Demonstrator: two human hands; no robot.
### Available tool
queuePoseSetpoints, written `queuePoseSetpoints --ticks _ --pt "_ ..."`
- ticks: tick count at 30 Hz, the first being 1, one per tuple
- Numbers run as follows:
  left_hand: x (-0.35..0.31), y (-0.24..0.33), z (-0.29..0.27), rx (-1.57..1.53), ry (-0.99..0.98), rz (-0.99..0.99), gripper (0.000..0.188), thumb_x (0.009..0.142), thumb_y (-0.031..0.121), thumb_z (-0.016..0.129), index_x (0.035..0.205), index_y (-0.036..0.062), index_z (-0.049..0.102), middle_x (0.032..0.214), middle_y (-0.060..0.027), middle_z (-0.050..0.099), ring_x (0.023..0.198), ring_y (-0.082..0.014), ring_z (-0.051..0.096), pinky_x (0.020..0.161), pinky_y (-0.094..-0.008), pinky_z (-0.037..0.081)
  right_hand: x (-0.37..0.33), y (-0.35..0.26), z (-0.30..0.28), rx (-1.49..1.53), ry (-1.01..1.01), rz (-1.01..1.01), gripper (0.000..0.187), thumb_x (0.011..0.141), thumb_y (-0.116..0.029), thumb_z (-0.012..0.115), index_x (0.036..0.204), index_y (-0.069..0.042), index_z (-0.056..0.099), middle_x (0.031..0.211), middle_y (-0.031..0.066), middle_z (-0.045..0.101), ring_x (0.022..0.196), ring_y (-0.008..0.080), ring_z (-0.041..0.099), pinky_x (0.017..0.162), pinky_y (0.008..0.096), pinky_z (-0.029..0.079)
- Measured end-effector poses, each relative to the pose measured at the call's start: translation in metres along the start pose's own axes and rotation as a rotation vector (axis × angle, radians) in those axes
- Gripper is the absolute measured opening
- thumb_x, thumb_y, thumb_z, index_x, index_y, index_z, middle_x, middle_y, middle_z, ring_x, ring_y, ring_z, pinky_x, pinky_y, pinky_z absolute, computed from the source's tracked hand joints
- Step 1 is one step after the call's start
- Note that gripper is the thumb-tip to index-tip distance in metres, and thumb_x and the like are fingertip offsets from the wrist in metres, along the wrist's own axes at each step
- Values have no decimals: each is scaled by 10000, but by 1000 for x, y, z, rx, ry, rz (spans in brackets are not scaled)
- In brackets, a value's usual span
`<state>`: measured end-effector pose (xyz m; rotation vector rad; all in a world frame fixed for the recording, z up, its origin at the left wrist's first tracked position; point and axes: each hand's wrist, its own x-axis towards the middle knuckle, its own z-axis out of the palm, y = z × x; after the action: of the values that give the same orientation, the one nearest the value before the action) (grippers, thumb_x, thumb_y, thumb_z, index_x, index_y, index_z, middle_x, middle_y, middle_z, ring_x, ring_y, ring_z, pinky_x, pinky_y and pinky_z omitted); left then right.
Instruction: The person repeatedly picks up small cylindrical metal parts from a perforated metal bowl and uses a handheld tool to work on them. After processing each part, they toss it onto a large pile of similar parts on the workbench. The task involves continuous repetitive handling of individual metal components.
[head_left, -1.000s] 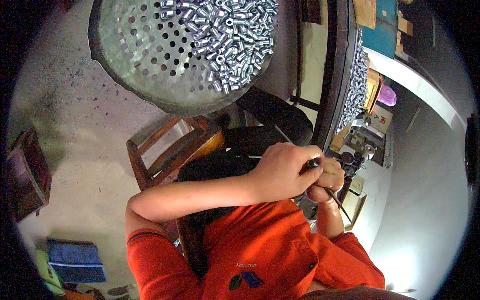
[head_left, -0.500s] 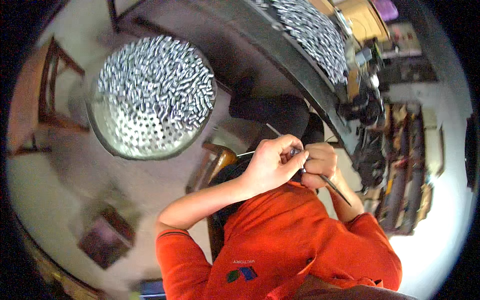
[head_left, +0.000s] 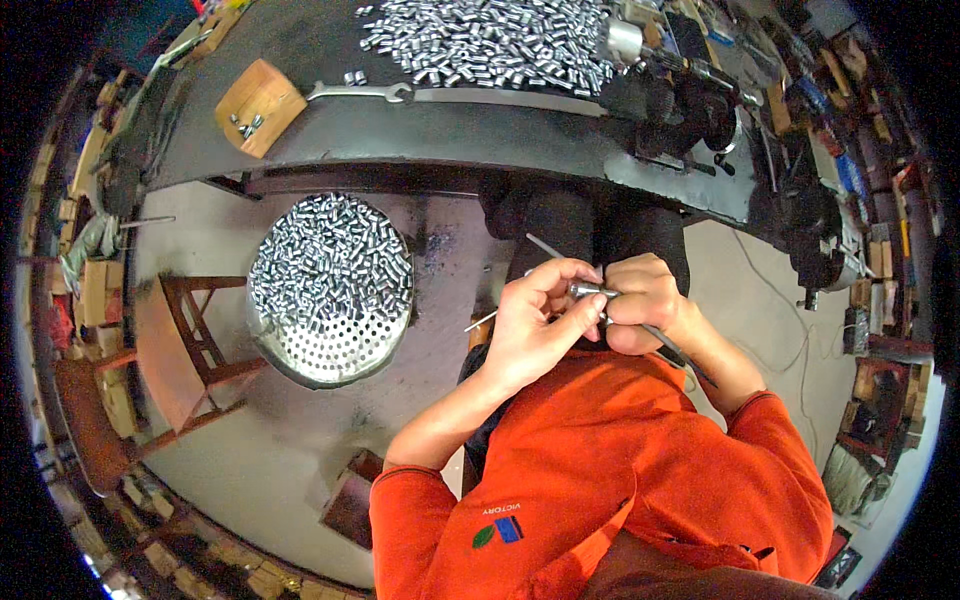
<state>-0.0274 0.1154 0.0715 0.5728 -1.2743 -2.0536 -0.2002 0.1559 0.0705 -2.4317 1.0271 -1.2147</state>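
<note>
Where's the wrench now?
In the head view, the wrench lies on the dark workbench, upper left of centre, just right of the wooden piece.

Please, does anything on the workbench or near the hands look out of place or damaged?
Some small metal pieces lie beside the wrench on the workbench, apart from the large pile of similar pieces; they look like strays. The piece held by the left hand is too small to judge for damage.
</note>
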Motion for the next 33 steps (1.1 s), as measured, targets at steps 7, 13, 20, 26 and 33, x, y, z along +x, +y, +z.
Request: queuePoseSetpoints --ticks 7,13,20,26,33 --pt "24 -15 4 -49 235 -107 153 821 6 562 963 -43 533 744 -81 572 556 -143 563 532 -253 473 -12 52 8 317 40 15 282 610 -141 609 517 -76 351 518 64 350 436 246 423 393 373 326" --pt "22 -2 -61 280 661 -18 155 824 55 579 956 -23 561 635 -75 576 510 -159 542 583 -309 479 -35 97 8 439 63 58 333 631 -216 612 515 -66 338 511 70 305 439 255 393 402 372 283" --pt "10 -22 -100 417 904 -25 101 772 -16 623 872 -17 607 667 -31 594 520 -98 536 496 -234 437 -56 115 -6 377 185 411 120 541 -58 504 479 -53 401 464 55 471 379 213 446 377 309 317" --pt "5 -38 -117 814 795 -11 139 725 -27 667 857 -8 626 667 14 578 537 -44 480 472 -197 393 -44 110 9 409 139 449 180 572 57 465 472 -31 344 448 79 446 379 195 473 364 273 337" --pt "3 -43 -125 942 657 98 129 685 -10 684 802 16 637 660 -10 574 543 -54 475 490 -210 395 10 81 23 677 146 257 434 754 -310 560 481 -40 356 478 79 467 392 218 493 371 291 362"
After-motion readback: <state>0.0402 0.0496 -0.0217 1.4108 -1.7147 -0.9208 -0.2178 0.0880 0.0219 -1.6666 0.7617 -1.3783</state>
